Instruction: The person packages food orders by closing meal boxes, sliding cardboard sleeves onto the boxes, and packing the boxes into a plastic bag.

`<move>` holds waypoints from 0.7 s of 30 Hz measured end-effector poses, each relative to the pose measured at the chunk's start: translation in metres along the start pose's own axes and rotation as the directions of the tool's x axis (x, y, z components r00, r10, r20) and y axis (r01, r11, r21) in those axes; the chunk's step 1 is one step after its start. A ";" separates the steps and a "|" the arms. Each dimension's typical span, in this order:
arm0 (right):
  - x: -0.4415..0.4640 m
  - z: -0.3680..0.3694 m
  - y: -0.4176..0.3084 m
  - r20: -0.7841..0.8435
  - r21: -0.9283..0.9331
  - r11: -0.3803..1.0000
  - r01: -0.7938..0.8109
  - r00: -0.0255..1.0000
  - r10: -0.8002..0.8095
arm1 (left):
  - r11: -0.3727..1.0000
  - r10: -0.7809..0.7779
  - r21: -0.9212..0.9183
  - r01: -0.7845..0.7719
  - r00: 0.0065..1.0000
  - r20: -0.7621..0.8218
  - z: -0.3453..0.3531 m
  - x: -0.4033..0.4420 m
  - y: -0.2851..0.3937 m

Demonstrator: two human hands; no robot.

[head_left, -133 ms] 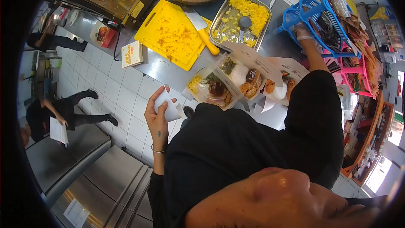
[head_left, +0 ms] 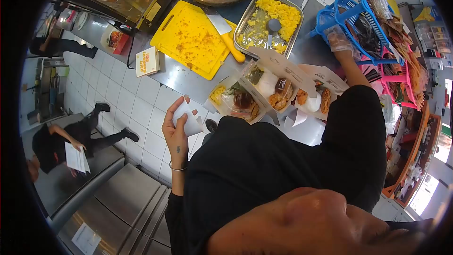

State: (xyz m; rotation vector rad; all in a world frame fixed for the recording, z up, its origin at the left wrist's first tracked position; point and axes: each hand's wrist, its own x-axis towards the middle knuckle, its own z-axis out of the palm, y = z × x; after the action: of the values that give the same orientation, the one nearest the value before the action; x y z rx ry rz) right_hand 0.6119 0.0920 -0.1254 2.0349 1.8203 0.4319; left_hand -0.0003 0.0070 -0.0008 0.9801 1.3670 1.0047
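At the blue basket (head_left: 376,27), right hand (head_left: 339,41) outstretched

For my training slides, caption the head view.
Left hand holding a white paper-like piece, right hand at the blue baskets, filled food boxes open on the counter.

Gap: bare tabletop (head_left: 302,45) strip btwn metal tray (head_left: 258,30) & blue basket (head_left: 370,19)
Tray front: raised box lid (head_left: 288,73) blocks
Board (head_left: 188,38) rt: knife handle (head_left: 232,47) obstr., nr tray

The left hand (head_left: 173,128) holds white paper (head_left: 188,125); the gloved right hand (head_left: 339,42) is beside a blue basket (head_left: 349,13).
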 end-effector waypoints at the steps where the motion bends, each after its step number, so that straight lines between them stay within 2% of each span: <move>1: -0.009 -0.025 -0.008 0.028 0.040 0.999 -0.003 1.000 0.002 | 1.000 -0.010 0.009 0.010 1.000 0.002 -0.001 0.000 -0.001; 4: -0.016 -0.092 -0.021 0.288 0.130 0.963 -0.237 0.938 0.192 | 0.997 0.080 0.010 -0.081 0.994 0.068 -0.003 0.008 -0.016; 7: -0.033 -0.193 -0.044 0.175 0.175 0.980 -0.093 0.983 0.062 | 0.998 0.057 0.024 -0.060 0.989 0.133 0.007 0.022 -0.007; 9: -0.028 -0.200 -0.060 -0.033 0.336 0.928 0.162 0.986 -0.161 | 0.999 0.042 -0.001 -0.043 0.970 0.240 0.021 0.034 0.003; 10: -0.031 -0.218 -0.076 0.005 0.815 0.575 0.072 0.991 -0.130 | 0.999 0.038 -0.013 -0.036 0.957 0.289 0.029 0.040 0.008; 11: -0.036 -0.232 -0.096 -0.109 0.958 0.247 0.143 0.983 -0.148 | 0.994 0.107 -0.054 -0.094 0.935 0.339 0.042 0.046 0.012; 12: -0.041 -0.245 -0.115 -0.220 0.973 -0.112 0.204 0.962 -0.164 | 0.984 0.177 -0.098 -0.151 0.908 0.381 0.058 0.052 0.017; 13: -0.045 -0.253 -0.135 -0.424 0.905 -0.107 0.411 0.893 -0.151 | 0.968 0.247 -0.146 -0.204 0.875 0.416 0.070 0.055 0.019; 14: -0.049 -0.261 -0.155 -0.607 0.795 -0.099 0.599 0.784 -0.132 | 0.944 0.173 -0.330 0.000 0.852 0.495 0.077 0.057 0.020; 15: -0.052 -0.268 -0.167 -0.677 0.726 -0.009 0.688 0.713 -0.182 | 0.853 0.123 -0.475 0.215 0.803 0.584 0.082 0.060 0.021; 16: -0.055 -0.275 -0.179 -0.739 0.636 0.069 0.768 0.633 -0.231 | 0.705 0.102 -0.568 0.424 0.733 0.673 0.086 0.062 0.023; 17: -0.056 -0.278 -0.185 -0.738 0.594 0.081 0.801 0.582 -0.340 | 0.717 0.054 -0.553 0.424 0.757 0.651 0.088 0.061 0.025; 18: -0.056 -0.290 -0.184 -0.548 0.698 0.109 0.708 0.626 -0.555 | 0.728 0.005 -0.536 0.427 0.778 0.628 0.090 0.058 0.027; 20: -0.049 -0.324 -0.174 -0.480 0.787 0.017 0.616 0.631 -0.609 | 0.765 -0.109 -0.488 0.421 0.831 0.545 0.089 0.053 0.031; 21: -0.046 -0.332 -0.173 -0.444 0.829 -0.027 0.559 0.628 -0.639 | 0.715 -0.101 -0.552 0.428 0.846 0.524 0.086 0.052 0.030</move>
State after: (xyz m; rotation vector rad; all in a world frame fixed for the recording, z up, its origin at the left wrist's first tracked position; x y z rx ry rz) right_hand 0.3002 0.0866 0.0875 1.2203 3.0374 -1.3330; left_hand 0.0840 0.0681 0.0111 0.4079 0.6362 0.8500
